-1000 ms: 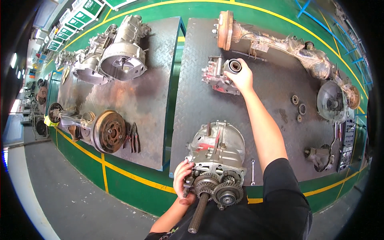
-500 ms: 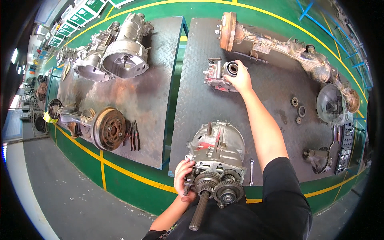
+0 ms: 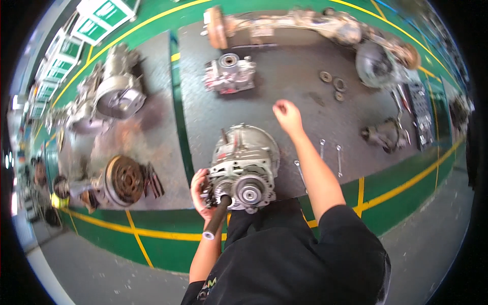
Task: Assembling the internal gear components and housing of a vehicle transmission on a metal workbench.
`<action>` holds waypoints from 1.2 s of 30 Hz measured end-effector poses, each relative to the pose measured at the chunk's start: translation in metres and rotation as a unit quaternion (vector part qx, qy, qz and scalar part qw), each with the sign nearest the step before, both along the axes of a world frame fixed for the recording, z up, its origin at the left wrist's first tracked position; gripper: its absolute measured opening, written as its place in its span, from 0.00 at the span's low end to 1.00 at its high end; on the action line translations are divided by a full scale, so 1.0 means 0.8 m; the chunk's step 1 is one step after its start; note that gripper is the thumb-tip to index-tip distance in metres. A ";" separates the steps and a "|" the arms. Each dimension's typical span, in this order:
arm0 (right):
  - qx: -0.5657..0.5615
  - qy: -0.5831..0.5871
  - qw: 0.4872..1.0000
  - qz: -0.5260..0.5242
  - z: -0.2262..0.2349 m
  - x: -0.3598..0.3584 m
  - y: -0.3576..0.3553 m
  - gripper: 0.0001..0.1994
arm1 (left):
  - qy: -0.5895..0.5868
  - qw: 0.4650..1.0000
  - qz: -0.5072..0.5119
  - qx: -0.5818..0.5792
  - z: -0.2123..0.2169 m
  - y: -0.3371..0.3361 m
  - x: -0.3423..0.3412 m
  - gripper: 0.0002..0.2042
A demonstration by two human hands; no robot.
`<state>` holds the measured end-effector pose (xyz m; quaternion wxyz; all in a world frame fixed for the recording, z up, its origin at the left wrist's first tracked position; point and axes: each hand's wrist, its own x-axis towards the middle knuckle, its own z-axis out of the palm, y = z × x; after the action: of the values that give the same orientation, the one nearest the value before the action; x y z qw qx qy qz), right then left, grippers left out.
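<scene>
A grey metal gearbox point(image 3: 246, 157) stands on the dark steel bench point(image 3: 284, 101) right in front of me, its gear end and a dark shaft point(image 3: 216, 219) pointing toward me. My left hand point(image 3: 200, 190) grips the gearbox's left side next to the gears. My right hand point(image 3: 287, 115) hovers above the bench just right of the gearbox's far end, fingers curled, with nothing visible in it. Farther back sits a small grey housing point(image 3: 230, 75) with a round ring on top.
Three wrenches point(image 3: 322, 148) lie right of the gearbox. A long axle point(image 3: 305, 23) runs along the back, with loose rings point(image 3: 326, 77) and a tool tray point(image 3: 422, 114) at the right. A brake drum point(image 3: 124, 179) and a bell housing point(image 3: 118, 92) lie on the left bench.
My right hand has left the small housing and pulled back toward me, now near the gearbox. My head has moved closer over the bench. The left hand has stayed on the gearbox.
</scene>
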<state>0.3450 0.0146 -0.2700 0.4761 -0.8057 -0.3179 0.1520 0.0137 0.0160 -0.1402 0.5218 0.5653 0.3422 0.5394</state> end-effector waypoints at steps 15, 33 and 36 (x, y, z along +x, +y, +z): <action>-0.445 -0.015 0.890 0.100 -0.069 -0.104 -0.369 0.15 | -0.001 0.999 -0.023 -0.028 -0.011 0.004 -0.005 0.33; -0.520 0.035 0.853 0.038 -0.060 0.078 -0.411 0.14 | 0.199 0.964 0.175 0.009 -0.011 -0.097 -0.016 0.27; -0.535 0.050 0.844 -0.005 -0.053 0.104 -0.433 0.15 | 0.196 0.971 0.136 -0.002 -0.010 -0.103 -0.015 0.29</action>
<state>0.4280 -0.3315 -0.3124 -0.0125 -0.9282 -0.1594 0.3359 0.0017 -0.0667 -0.1483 0.3669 0.6073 0.5126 0.4835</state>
